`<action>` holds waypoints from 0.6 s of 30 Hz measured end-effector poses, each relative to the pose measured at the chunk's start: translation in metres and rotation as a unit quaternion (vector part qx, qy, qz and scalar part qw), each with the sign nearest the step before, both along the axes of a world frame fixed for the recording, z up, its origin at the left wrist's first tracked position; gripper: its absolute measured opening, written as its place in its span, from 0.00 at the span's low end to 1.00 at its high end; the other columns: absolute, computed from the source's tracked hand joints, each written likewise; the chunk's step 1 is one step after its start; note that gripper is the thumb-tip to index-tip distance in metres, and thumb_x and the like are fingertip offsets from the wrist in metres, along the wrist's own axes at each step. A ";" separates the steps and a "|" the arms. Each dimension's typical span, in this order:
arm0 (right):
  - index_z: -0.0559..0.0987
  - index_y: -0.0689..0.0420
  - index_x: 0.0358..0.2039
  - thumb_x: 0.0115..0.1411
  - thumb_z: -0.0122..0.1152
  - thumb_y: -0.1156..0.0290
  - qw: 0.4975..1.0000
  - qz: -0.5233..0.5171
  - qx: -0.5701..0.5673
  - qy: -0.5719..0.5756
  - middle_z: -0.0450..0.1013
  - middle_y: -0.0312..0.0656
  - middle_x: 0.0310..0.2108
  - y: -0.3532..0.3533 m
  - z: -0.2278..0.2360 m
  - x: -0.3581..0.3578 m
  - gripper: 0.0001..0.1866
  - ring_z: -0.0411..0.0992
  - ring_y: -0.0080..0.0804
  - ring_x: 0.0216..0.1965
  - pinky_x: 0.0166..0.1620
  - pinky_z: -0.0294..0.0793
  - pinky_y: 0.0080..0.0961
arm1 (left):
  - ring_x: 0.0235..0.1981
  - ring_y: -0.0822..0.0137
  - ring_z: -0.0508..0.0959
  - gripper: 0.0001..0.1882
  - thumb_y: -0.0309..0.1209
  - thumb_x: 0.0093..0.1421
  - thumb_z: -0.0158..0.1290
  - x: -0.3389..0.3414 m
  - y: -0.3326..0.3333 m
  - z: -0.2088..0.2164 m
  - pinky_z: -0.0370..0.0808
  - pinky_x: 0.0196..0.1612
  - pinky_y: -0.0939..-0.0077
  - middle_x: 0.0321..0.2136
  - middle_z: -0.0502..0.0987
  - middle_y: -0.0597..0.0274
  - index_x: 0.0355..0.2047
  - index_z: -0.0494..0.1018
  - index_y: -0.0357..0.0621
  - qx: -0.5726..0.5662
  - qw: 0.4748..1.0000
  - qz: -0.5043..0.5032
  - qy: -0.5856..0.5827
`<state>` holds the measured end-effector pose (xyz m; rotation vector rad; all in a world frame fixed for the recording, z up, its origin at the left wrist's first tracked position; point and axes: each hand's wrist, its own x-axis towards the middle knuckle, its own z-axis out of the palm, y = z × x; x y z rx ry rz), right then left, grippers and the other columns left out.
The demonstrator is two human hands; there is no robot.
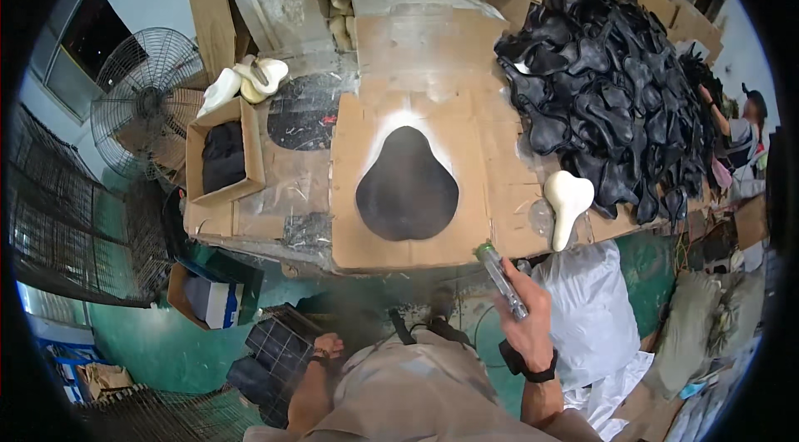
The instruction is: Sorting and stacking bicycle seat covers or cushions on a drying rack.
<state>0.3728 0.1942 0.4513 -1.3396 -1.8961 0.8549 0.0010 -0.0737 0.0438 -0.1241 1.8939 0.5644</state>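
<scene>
My right hand (528, 317) is closed round a metal spray gun (503, 282) with a green tip, held just off the table's front edge. The tip points up and left. Beyond it, a flat black bicycle saddle cover (407, 184) lies on a cardboard sheet (345, 238), narrow end away from me. White spray residue surrounds its upper part. Low at my left side, away from the table, my left hand (327, 345) is curled into a loose fist, with nothing visible in it. A cream saddle base (568, 205) lies right of the cardboard.
A tall heap of black saddle covers (595, 92) fills the table's right side. Left stand a cardboard box (256, 146) with dark pieces, several cream saddle bases (265, 76) and a wire fan (146, 101). White sacks (587, 309) are beside my right arm. Another person (743, 130) works far right.
</scene>
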 end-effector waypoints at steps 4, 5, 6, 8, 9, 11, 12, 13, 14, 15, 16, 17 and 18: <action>0.77 0.66 0.53 0.49 0.66 0.84 0.998 -0.014 -0.021 -0.059 0.78 0.57 0.39 -0.008 0.002 0.020 0.27 0.79 0.50 0.40 0.44 0.75 0.31 | 0.40 0.60 0.82 0.17 0.41 0.67 0.49 0.004 -0.003 -0.009 0.77 0.34 0.57 0.41 0.83 0.56 0.50 0.78 0.50 0.004 1.000 0.025 -0.003; 0.77 0.66 0.53 0.49 0.66 0.84 0.998 -0.015 -0.023 -0.061 0.78 0.57 0.39 -0.009 0.002 0.025 0.27 0.79 0.50 0.40 0.44 0.75 0.31 | 0.40 0.60 0.82 0.17 0.41 0.67 0.49 0.003 -0.001 -0.013 0.77 0.34 0.57 0.41 0.83 0.56 0.50 0.78 0.50 0.003 1.000 0.024 -0.005; 0.77 0.66 0.53 0.49 0.66 0.84 0.996 -0.002 -0.032 -0.085 0.78 0.58 0.40 -0.011 0.005 0.028 0.28 0.79 0.50 0.41 0.45 0.75 0.31 | 0.39 0.60 0.83 0.16 0.41 0.68 0.49 -0.006 -0.006 -0.018 0.76 0.34 0.58 0.41 0.83 0.56 0.49 0.78 0.50 0.007 0.999 0.029 -0.011; 0.78 0.64 0.53 0.47 0.66 0.85 0.992 0.001 -0.063 -0.108 0.78 0.58 0.41 -0.015 0.013 0.032 0.28 0.79 0.50 0.41 0.46 0.76 0.30 | 0.38 0.59 0.83 0.16 0.41 0.68 0.49 -0.005 -0.005 -0.025 0.76 0.34 0.59 0.40 0.84 0.57 0.48 0.79 0.49 0.006 0.999 0.027 -0.026; 0.78 0.64 0.53 0.47 0.66 0.85 0.992 -0.002 -0.066 -0.110 0.78 0.58 0.41 -0.016 0.016 0.032 0.28 0.79 0.50 0.41 0.46 0.76 0.30 | 0.36 0.60 0.83 0.15 0.39 0.67 0.51 -0.006 0.003 -0.027 0.78 0.32 0.59 0.40 0.83 0.57 0.48 0.78 0.48 -0.003 1.000 0.010 -0.024; 0.78 0.64 0.53 0.46 0.67 0.85 0.999 -0.016 -0.031 -0.039 0.78 0.57 0.40 -0.018 0.020 0.031 0.29 0.79 0.52 0.40 0.45 0.76 0.30 | 0.34 0.61 0.83 0.15 0.37 0.66 0.52 -0.001 0.010 -0.031 0.79 0.30 0.59 0.40 0.83 0.57 0.49 0.77 0.46 -0.014 1.000 -0.010 -0.025; 0.78 0.64 0.53 0.46 0.67 0.85 0.999 -0.016 -0.035 -0.036 0.78 0.57 0.40 -0.020 0.024 0.029 0.29 0.79 0.52 0.40 0.45 0.76 0.30 | 0.35 0.59 0.83 0.12 0.36 0.64 0.51 -0.003 0.010 -0.035 0.77 0.30 0.61 0.37 0.83 0.57 0.43 0.78 0.47 0.019 0.995 -0.095 0.012; 0.79 0.64 0.52 0.46 0.67 0.85 0.999 -0.013 -0.027 -0.022 0.78 0.57 0.39 -0.020 0.028 0.027 0.29 0.79 0.52 0.39 0.44 0.76 0.30 | 0.35 0.58 0.83 0.10 0.35 0.63 0.50 -0.010 0.009 -0.041 0.76 0.30 0.62 0.36 0.83 0.57 0.40 0.78 0.48 0.035 0.990 -0.137 0.030; 0.79 0.64 0.52 0.45 0.67 0.85 1.000 -0.009 -0.018 -0.008 0.79 0.56 0.38 -0.021 0.029 0.025 0.29 0.79 0.51 0.38 0.43 0.76 0.30 | 0.35 0.57 0.83 0.10 0.35 0.63 0.50 -0.016 0.007 -0.046 0.75 0.30 0.64 0.34 0.83 0.57 0.37 0.79 0.48 0.049 0.982 -0.177 0.051; 0.79 0.64 0.52 0.45 0.67 0.85 1.000 -0.009 -0.018 -0.008 0.79 0.56 0.38 -0.022 0.028 0.028 0.29 0.79 0.51 0.38 0.43 0.76 0.30 | 0.33 0.56 0.81 0.09 0.35 0.63 0.47 -0.026 0.009 -0.055 0.75 0.29 0.63 0.31 0.81 0.58 0.35 0.77 0.48 0.086 0.910 -0.386 0.123; 0.79 0.65 0.52 0.45 0.67 0.85 0.998 0.033 -0.035 -0.036 0.79 0.56 0.37 -0.024 0.025 0.037 0.28 0.79 0.49 0.37 0.43 0.76 0.30 | 0.31 0.55 0.80 0.09 0.34 0.64 0.45 -0.034 0.012 -0.061 0.74 0.29 0.62 0.28 0.78 0.59 0.33 0.75 0.48 0.118 0.789 -0.573 0.188; 0.79 0.65 0.51 0.45 0.67 0.85 0.994 0.076 -0.053 -0.063 0.79 0.56 0.37 -0.024 0.024 0.041 0.28 0.79 0.46 0.36 0.43 0.76 0.29 | 0.29 0.54 0.78 0.10 0.33 0.65 0.43 -0.039 0.014 -0.068 0.74 0.28 0.61 0.25 0.75 0.60 0.31 0.73 0.48 0.143 0.625 -0.728 0.244; 0.79 0.65 0.52 0.45 0.67 0.85 0.992 0.073 -0.064 -0.076 0.79 0.55 0.38 -0.025 0.025 0.042 0.29 0.79 0.44 0.37 0.43 0.76 0.29 | 0.29 0.54 0.78 0.10 0.33 0.65 0.43 -0.035 0.020 -0.077 0.74 0.28 0.61 0.25 0.75 0.60 0.31 0.73 0.48 0.147 0.625 -0.729 0.238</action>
